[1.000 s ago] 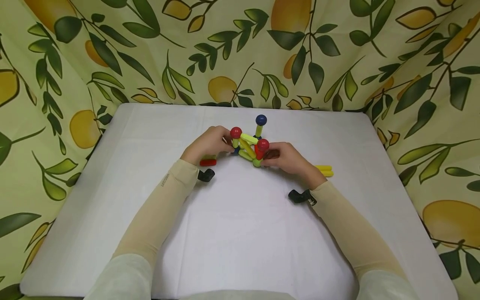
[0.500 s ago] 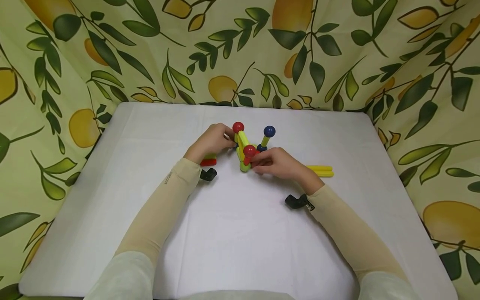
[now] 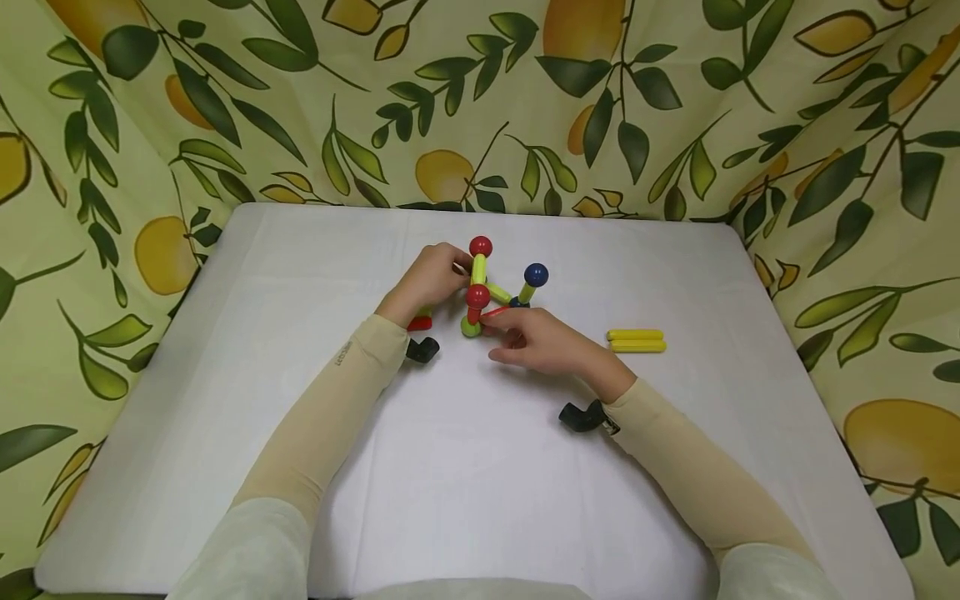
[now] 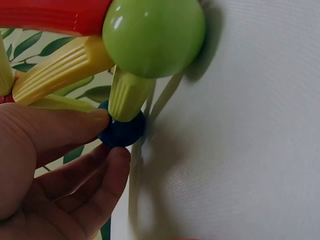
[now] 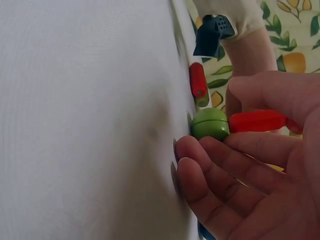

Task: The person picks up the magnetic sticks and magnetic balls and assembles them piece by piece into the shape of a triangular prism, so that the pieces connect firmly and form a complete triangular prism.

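A small structure of balls and ribbed sticks stands on the table, between both hands. It has a red ball (image 3: 481, 247) on top, another red ball (image 3: 477, 296) in front, a blue ball (image 3: 536, 275) on a stick at right, and a green ball (image 3: 470, 327) at its near base. My left hand (image 3: 437, 273) pinches a low dark blue ball (image 4: 122, 129) between thumb and fingers in the left wrist view. My right hand (image 3: 551, 340) is beside the green ball and an upright red stick (image 5: 257, 121), its thumb apart from the stick; finger contact is unclear.
Two yellow sticks (image 3: 636, 341) lie side by side on the white table (image 3: 465, 500) at right. Left of the structure, partly behind my left wrist, lies a short red stick (image 3: 420, 323) beside a green one. A patterned curtain (image 3: 450, 100) hangs behind the table.
The structure has turned: its front red ball and green base ball swung left, and the blue-topped stick came nearer. My right hand moved left and its thumb parted from the structure. The left stayed on it.
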Action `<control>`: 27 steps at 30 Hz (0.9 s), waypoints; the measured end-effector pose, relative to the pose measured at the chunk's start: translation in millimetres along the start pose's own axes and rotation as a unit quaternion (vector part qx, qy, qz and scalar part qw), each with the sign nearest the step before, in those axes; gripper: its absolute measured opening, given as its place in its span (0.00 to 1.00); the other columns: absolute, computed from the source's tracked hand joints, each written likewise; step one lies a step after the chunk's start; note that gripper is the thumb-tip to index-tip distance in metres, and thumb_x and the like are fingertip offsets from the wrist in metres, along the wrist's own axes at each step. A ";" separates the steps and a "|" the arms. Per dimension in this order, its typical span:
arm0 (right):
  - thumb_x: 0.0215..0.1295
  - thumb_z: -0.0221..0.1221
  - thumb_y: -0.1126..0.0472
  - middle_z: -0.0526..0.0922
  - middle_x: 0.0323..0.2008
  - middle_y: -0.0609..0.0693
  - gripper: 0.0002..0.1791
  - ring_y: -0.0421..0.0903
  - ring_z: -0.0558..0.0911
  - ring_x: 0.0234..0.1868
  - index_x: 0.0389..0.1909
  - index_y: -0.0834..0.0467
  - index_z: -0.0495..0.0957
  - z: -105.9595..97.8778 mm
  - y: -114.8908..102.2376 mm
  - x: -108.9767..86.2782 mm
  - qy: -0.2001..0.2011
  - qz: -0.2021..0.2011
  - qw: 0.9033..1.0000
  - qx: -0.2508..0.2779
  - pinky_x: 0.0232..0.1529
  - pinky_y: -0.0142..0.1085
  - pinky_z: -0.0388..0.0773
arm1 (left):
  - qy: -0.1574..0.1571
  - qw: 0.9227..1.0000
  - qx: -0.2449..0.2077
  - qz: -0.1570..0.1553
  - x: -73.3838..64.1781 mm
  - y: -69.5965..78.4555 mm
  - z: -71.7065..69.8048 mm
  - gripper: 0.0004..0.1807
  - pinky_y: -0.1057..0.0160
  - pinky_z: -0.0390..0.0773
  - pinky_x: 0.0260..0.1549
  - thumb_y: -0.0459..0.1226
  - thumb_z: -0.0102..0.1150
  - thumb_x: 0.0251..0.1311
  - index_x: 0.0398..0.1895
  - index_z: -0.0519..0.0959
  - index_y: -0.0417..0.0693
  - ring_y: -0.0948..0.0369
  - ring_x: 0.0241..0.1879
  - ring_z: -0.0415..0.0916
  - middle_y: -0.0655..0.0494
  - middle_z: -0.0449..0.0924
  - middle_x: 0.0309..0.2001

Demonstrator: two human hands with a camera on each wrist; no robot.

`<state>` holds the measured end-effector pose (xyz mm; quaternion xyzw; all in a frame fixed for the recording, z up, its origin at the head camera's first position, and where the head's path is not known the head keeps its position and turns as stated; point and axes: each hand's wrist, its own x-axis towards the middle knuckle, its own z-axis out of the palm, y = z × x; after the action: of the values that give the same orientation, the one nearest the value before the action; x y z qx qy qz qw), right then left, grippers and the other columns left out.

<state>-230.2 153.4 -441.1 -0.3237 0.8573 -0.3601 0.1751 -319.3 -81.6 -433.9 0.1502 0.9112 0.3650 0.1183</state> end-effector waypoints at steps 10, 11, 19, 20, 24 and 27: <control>0.72 0.71 0.58 0.86 0.61 0.50 0.32 0.45 0.85 0.46 0.74 0.59 0.77 -3.0 -0.7 -1.0 -0.007 0.002 1.000 -0.006 0.52 0.40 0.84 | 0.006 1.000 0.005 0.023 -2.9 -1.4 -1.7 0.18 0.55 0.82 0.56 0.35 0.66 0.74 0.64 0.85 0.39 0.53 0.54 0.82 0.48 0.86 0.57; 0.73 0.71 0.58 0.86 0.59 0.50 0.31 0.45 0.86 0.46 0.73 0.59 0.78 -5.9 -0.6 -2.9 -0.011 0.002 1.000 -0.002 0.52 0.40 0.84 | 0.005 1.000 0.004 0.023 -6.6 -2.2 -3.4 0.19 0.55 0.82 0.56 0.35 0.65 0.75 0.65 0.84 0.40 0.53 0.54 0.82 0.48 0.86 0.58; 0.75 0.69 0.62 0.90 0.54 0.53 0.16 0.47 0.87 0.51 0.60 0.59 0.88 -73.5 -7.2 -53.4 0.009 0.010 1.000 -0.016 0.57 0.46 0.84 | -0.029 0.999 0.000 0.023 -50.9 -0.5 -15.3 0.19 0.54 0.83 0.49 0.37 0.69 0.72 0.62 0.86 0.39 0.52 0.47 0.81 0.49 0.87 0.50; 0.74 0.69 0.63 0.90 0.53 0.51 0.15 0.47 0.87 0.50 0.59 0.57 0.89 -85.3 -5.9 -60.5 0.031 0.017 0.999 -0.031 0.57 0.43 0.84 | -0.038 0.999 0.000 0.030 -54.1 0.0 -13.9 0.18 0.54 0.83 0.47 0.36 0.70 0.71 0.61 0.86 0.39 0.52 0.46 0.81 0.49 0.87 0.48; 0.73 0.71 0.62 0.90 0.50 0.49 0.11 0.47 0.85 0.47 0.54 0.55 0.91 -122.5 7.3 -78.2 0.106 0.064 0.988 -0.088 0.51 0.32 0.81 | -0.058 0.997 -0.001 0.052 -61.0 -0.6 -4.8 0.16 0.57 0.83 0.42 0.36 0.75 0.67 0.55 0.89 0.40 0.54 0.42 0.81 0.51 0.88 0.43; 0.73 0.71 0.61 0.90 0.50 0.51 0.11 0.50 0.83 0.48 0.54 0.56 0.91 -133.2 23.7 -86.0 0.111 0.113 0.982 -0.104 0.49 0.34 0.79 | -0.052 0.997 0.003 0.057 -62.7 -1.8 1.0 0.16 0.58 0.81 0.41 0.39 0.80 0.63 0.50 0.90 0.42 0.55 0.41 0.81 0.53 0.87 0.40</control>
<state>-248.7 291.7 -362.2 -0.1993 0.9352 -0.2806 0.0838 -261.2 -104.9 -429.2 0.2206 0.8948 0.3604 0.1441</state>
